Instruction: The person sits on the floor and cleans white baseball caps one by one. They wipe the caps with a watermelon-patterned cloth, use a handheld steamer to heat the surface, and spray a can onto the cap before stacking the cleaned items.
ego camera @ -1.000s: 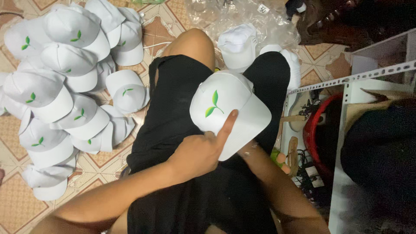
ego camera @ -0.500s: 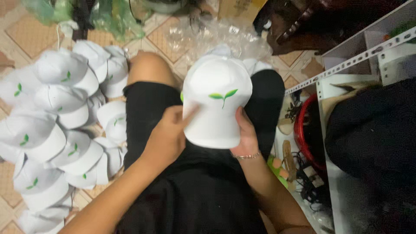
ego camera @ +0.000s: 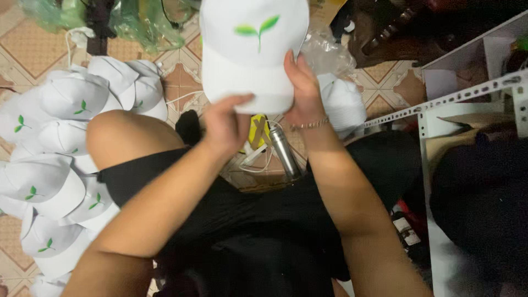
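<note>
Both hands hold up a white cap (ego camera: 250, 52) with a green sprout emblem on its front, near the top middle of the head view. My left hand (ego camera: 226, 125) pinches the lower edge of its brim from below. My right hand (ego camera: 301, 91) grips the cap's right side, with a thin bracelet on the wrist. My bent knees in black shorts (ego camera: 247, 220) sit beneath the cap.
A heap of several matching white caps (ego camera: 60, 159) lies on the tiled floor at left, another cap (ego camera: 344, 102) at right. A metal bottle (ego camera: 284, 151) and cables lie between my legs. Green plastic bags (ego camera: 143, 19) lie at the top, a metal shelf frame (ego camera: 451, 99) at right.
The cap has been lifted from my lap up and away toward the top of the view. Both hands stayed on it. My knees have spread, baring the bottle and cables.
</note>
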